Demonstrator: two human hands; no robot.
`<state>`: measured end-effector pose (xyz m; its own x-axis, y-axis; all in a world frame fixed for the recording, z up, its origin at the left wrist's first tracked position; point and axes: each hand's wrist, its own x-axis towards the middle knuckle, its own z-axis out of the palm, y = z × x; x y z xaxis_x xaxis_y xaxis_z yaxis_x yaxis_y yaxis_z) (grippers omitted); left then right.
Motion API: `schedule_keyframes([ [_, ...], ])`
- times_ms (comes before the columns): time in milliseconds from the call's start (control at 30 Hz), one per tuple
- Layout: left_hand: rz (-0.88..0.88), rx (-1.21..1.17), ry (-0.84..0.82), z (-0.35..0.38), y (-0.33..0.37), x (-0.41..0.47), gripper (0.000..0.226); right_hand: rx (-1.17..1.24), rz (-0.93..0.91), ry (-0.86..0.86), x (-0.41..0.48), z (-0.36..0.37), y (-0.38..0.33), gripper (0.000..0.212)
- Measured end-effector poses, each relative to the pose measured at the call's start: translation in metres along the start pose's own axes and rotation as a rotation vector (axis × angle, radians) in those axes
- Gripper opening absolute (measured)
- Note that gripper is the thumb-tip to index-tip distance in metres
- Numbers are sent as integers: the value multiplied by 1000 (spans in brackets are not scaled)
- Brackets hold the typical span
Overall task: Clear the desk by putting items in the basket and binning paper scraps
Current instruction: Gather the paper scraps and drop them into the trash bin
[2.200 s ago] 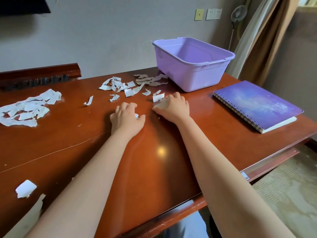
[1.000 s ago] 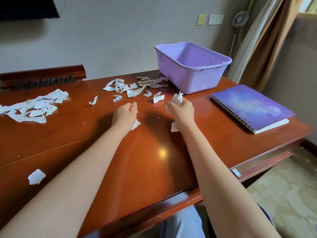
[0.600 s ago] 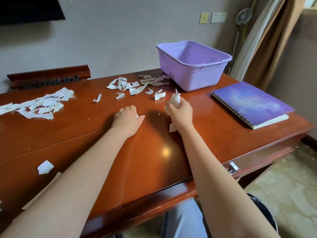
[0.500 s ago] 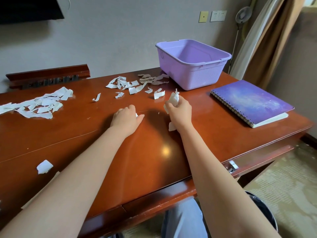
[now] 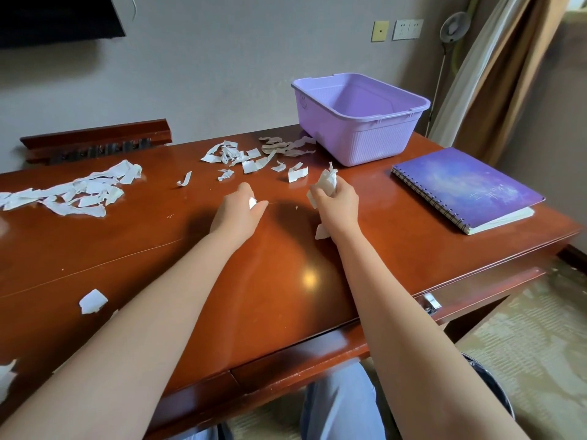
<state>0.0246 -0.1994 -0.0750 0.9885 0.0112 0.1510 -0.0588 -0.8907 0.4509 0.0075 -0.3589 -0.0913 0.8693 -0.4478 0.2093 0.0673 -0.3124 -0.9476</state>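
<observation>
Reddish counter (image 5: pixel 286 281) carries the purple basket (image 5: pixel 365 144), with the notebook (image 5: pixel 463 185) right of it and paper scraps (image 5: pixel 247 157) strewn left of it. Nearer than the basket, the right hand (image 5: pixel 336 203) curls its fingers round a loose wad (image 5: pixel 327 182); the left hand (image 5: pixel 236 212) pinches one scrap (image 5: pixel 252 203). Loosely bunched, pieces may slip out before binning.

Far wall (image 5: pixel 222 58): plain grey-beige. A dark flat panel (image 5: pixel 57 20) is mounted at its upper left. A yellow switch plate (image 5: pixel 380 31) and a white socket plate (image 5: pixel 407 28) sit side by side at upper right.

Right side: a pale sheer curtain (image 5: pixel 470 74) hangs beside a brown drape (image 5: pixel 508 90), with a round-headed stand (image 5: pixel 455 27) in front.

Desk (image 5: pixel 190 296): glossy reddish-brown wood with one bright reflection near its near edge. A wooden rail (image 5: pixel 95 141) runs behind its far left edge.

Floor: pale patterned carpet (image 5: pixel 524 344).
</observation>
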Motion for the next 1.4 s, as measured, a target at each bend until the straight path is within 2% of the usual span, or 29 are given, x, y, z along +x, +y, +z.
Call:
schedule_keyframes([
  [200, -40, -373, 23, -2, 23, -17, 31, 160, 116, 72, -13, -18, -6, 6],
  [333, -39, -582, 13, 5, 50, -41, 19, 281, 197, 125, -24, -50, -11, 5],
  [533, 64, -722, -86, 25, 95, -93, 22, 353, 224, 242, -55, -113, -11, 19],
  [733, 238, -815, -165, 56, 141, -144, 29, 397, 252, 401, -96, -180, 21, 7],
  [933, 450, -708, -266, 102, 183, -185, 38, 426, 374, 558, -122, -242, 73, 5],
  [1167, 496, -599, -455, 172, 220, -206, 30, 384, 576, 652, -128, -285, 150, 16],
  [1400, 429, -433, -681, 271, 240, -214, 25, 337, 829, 671, -129, -304, 246, 15],
])
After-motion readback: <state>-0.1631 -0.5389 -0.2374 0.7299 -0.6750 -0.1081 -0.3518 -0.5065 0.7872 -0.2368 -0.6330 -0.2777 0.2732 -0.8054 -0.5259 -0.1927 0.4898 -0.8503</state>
